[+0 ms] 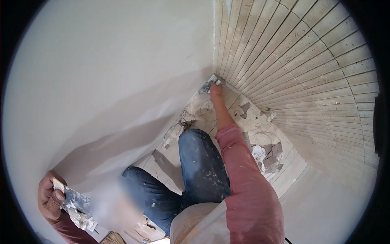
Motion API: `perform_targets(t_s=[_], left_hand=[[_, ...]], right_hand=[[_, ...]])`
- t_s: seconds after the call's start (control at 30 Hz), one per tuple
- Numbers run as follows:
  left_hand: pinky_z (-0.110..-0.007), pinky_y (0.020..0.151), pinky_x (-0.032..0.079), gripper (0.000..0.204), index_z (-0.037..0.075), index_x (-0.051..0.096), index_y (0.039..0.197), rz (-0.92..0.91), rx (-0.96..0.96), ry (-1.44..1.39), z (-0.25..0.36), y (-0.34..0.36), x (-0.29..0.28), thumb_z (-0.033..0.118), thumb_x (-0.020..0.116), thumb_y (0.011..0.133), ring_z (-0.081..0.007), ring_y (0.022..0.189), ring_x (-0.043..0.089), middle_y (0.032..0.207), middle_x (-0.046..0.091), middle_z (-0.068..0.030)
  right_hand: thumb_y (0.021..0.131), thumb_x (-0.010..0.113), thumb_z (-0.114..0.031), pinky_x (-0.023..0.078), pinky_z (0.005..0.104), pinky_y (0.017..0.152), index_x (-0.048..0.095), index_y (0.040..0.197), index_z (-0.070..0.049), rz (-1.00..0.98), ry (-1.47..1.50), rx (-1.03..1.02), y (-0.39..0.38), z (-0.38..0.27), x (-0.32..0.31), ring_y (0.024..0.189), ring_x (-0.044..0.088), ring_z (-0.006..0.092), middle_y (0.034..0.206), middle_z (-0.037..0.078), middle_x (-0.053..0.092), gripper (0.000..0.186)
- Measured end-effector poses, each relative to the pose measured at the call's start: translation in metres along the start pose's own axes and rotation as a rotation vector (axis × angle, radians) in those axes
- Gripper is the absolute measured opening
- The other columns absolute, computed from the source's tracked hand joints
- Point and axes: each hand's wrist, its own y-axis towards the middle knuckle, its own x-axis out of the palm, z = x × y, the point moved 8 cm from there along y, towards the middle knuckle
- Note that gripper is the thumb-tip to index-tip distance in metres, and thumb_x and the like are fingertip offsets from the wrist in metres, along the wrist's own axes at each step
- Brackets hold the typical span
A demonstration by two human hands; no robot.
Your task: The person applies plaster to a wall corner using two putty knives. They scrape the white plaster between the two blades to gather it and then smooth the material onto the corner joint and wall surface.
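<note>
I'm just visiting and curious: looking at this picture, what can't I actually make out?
All in the head view:
- Far end of the flat grey plate in the left hand: covered by a blurred patch.
- Exact shape of the grey piece at the right hand: too small.
- Dark object at the right: cut off by the lens's black rim.

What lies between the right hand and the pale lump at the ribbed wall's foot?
Pale floor with grey scraps on it, as the head view shows.
</note>
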Motion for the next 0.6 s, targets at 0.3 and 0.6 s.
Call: perform_targets(t_s=[0.3, 0.6], left_hand=[[-0.024, 0.059, 0.026, 0.043, 0.005, 0.054, 0.083, -0.056, -0.043, -0.060, -0.003, 0.001, 0.002, 0.044, 0.072, 0.089, -0.0062, 0.066, 0.038, 0.074, 0.046, 0.0036], [-0.024, 0.059, 0.030, 0.041, 0.003, 0.056, 0.084, -0.026, -0.013, -0.059, 0.003, 0.001, 0.003, 0.040, 0.073, 0.089, -0.0083, 0.066, 0.043, 0.075, 0.051, 0.0007]], right_hand=[[0.084, 0.061, -0.018, 0.060, 0.0451, 0.056, 0.061, 0.105, 0.008, 0.034, -0.285, -0.041, 0.056, 0.038, 0.021, 0.079, 0.068, 0.0298, 0.099, 0.019, 0.067, 0.033], [0.086, 0.063, -0.016, 0.051, 0.0392, 0.059, 0.066, 0.103, 0.003, 0.053, -0.129, -0.117, 0.044, 0.018, 0.025, 0.080, 0.067, 0.0230, 0.093, 0.013, 0.070, 0.026]])
